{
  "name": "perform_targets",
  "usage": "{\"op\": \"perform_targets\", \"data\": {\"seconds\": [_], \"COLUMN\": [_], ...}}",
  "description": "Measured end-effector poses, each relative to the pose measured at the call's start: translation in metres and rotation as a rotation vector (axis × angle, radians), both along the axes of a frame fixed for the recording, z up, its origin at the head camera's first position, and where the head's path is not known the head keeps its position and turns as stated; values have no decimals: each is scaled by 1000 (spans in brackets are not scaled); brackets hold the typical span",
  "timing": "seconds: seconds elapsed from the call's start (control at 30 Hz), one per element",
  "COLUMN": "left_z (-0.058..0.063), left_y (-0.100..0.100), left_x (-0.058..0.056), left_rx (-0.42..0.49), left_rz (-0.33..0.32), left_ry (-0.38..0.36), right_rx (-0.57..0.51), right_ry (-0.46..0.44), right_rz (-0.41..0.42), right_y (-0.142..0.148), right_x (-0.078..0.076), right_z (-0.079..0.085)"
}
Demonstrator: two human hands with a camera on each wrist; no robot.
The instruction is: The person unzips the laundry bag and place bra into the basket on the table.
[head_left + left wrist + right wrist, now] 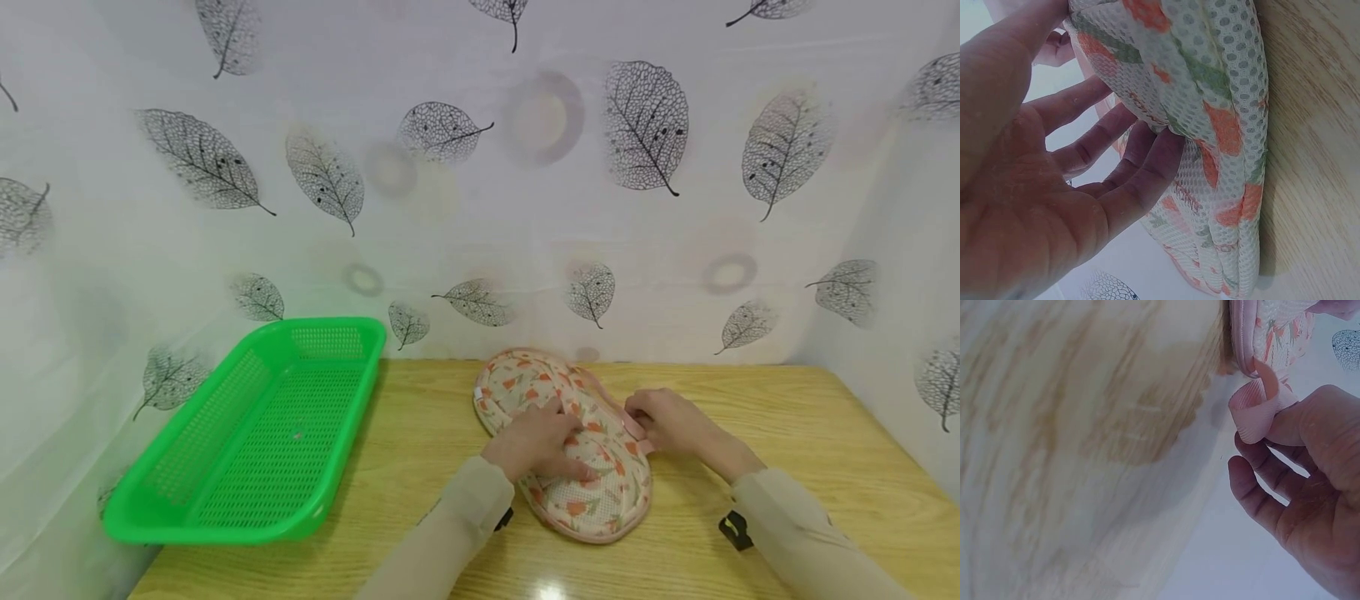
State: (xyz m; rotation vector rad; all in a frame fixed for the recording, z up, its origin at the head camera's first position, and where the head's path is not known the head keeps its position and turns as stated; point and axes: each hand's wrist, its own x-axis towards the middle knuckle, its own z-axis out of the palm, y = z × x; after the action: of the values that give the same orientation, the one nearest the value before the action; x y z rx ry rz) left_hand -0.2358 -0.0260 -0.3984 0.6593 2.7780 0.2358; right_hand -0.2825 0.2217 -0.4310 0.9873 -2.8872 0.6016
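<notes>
Sleeves: pale, reaching in from the bottom edge of the head view.
Leaf-print curtain: hangs behind everything.
Counter: light wood grain, in front of the curtain.
Green basket: toward the left end, its long sides running away from the person.
Floral pad: on the counter, right of the basket and well apart from it; its long axis slants from far left to near right.
Left hand: rests over the pad's middle, fingers spread and touching the mesh, nothing plainly gripped.
Right hand: just beside the pad's right long edge, so the pad lies to its left; thumb and fingers pinch the pink strap.
Strap's position: curled in a loop between pad edge and right hand; that hand is the nearer one, while the left is across the pad, apart from it.
</notes>
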Motion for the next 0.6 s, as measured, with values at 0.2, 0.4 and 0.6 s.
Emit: {"op": "perform_targets", "data": {"seconds": [0.2,0.4,0.6], "left_z": [-1,0,0], "left_y": [0,0,0], "left_x": [0,0,0], "left_rx": [7,10,-1], "left_rz": [8,9,2], "left_ry": [-14,-11,-1], "right_rx": [-2,7,7], "right_ry": [9,14,4], "right_rz": [-3,-10,-15], "right_y": [1,1,1], "right_x": [0,1,1], "right_z": [-2,-3,-3]}}
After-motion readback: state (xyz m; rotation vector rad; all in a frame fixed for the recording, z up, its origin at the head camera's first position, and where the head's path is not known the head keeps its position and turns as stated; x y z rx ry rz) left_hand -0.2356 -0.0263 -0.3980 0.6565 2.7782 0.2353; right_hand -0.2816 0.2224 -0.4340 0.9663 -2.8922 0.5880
